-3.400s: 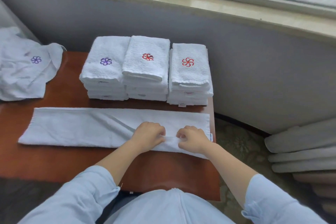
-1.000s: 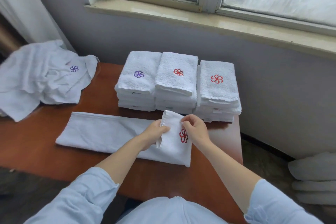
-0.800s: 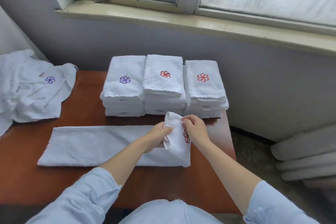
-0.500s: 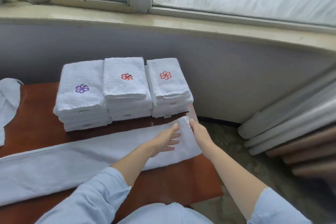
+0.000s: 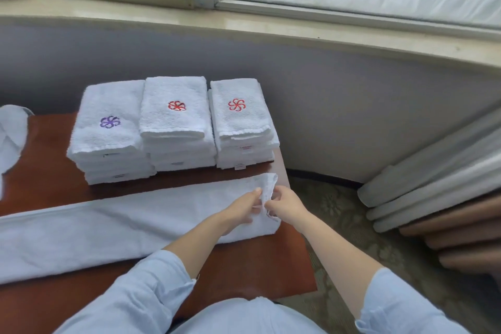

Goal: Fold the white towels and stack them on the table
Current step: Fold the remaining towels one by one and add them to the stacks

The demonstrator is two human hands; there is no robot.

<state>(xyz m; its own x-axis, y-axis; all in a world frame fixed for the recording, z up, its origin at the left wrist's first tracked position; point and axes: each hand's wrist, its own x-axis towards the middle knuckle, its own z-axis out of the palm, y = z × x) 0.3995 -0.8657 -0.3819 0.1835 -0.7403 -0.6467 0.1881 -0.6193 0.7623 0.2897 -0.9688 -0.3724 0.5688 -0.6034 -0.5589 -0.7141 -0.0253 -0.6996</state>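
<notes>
Right now I am working at the right end of the long towel (image 5: 122,225), which is lying as a narrow folded strip across the brown table (image 5: 244,266), running off the left edge of view and ending near the table's right edge. That end is standing up a little off the wood. My left hand (image 5: 240,211) is pinching the raised edge from the left, palm resting low over the strip. My right hand (image 5: 286,206) is pinching the same end from the right, fingers curled onto the cloth just beside the left fingertips.

Behind the strip, three piles of folded white towels are sitting side by side along the far edge of the table, touching one another. The left stack (image 5: 108,130) is showing a purple flower on top. The middle stack (image 5: 176,119) and the right stack (image 5: 238,116) are each showing a red one. Small tags are sticking out of their front folds.

At the far left, a loose white towel (image 5: 10,138) is hanging over the table's corner.

My pale blue sleeves (image 5: 141,293) are reaching in from below. A grey wall (image 5: 352,106) is rising behind the table to a stone window sill (image 5: 244,24). On the patterned carpet (image 5: 339,225) to the right, grey and brown rolls (image 5: 433,179) are lying piled up.
</notes>
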